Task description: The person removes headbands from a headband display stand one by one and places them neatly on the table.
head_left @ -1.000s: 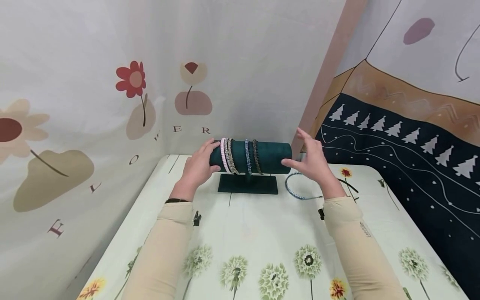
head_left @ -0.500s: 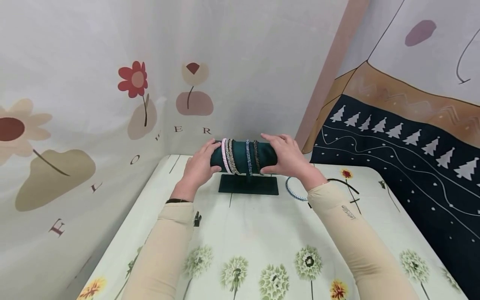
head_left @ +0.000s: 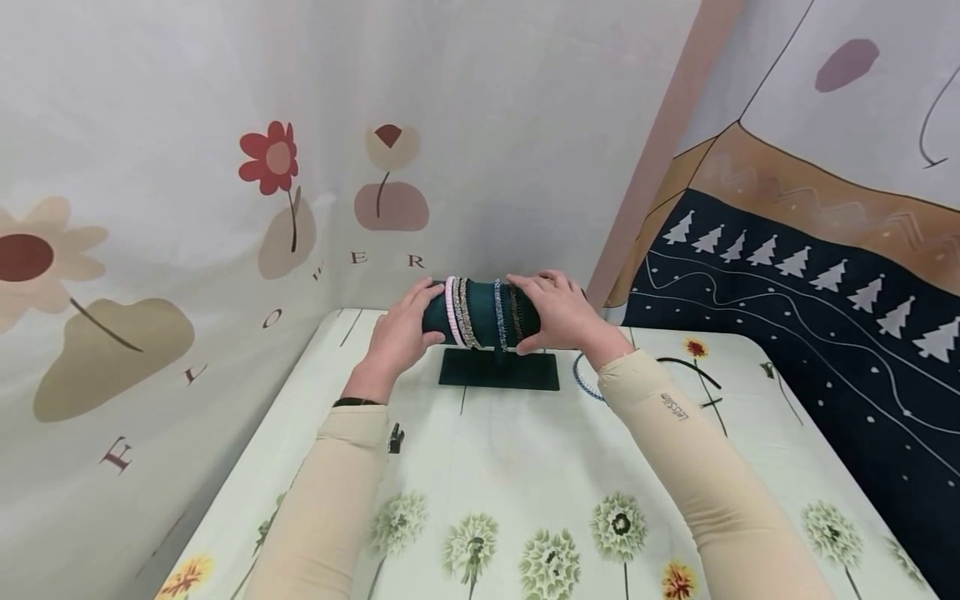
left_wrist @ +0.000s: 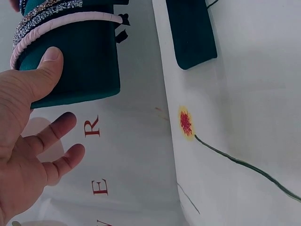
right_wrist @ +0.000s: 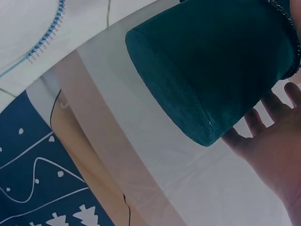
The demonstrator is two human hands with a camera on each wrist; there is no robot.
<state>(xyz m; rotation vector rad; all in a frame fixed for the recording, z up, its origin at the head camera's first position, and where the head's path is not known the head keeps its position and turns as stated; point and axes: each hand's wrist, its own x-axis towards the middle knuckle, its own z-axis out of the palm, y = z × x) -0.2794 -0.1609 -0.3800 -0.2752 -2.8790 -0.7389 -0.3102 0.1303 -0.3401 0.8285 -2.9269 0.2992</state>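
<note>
Head view: mid-frame, left grip (head_left: pixel 401 329) clasps roll (head_left: pixel 483 312), likely steadying it; right grip (head_left: pixel 564 317) curls round roll, pinch on dark hairband (head_left: pixel 516 312) unclear.

The left hand (left_wrist: pixel 21 174) rests its thumb on a green roll (left_wrist: pixel 89 63) (two fingers clear of it) near a pink band (left_wrist: pixel 70 19).

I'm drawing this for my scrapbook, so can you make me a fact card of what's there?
Roll: dark green, above a flat base
Bands on it: pink band, silver glitter (count unclear), blue band, dark band
Left grip: around left end
Right grip: around right part, by dark band
Table: white, flower print
Lying right: light-blue band, black strip
</note>
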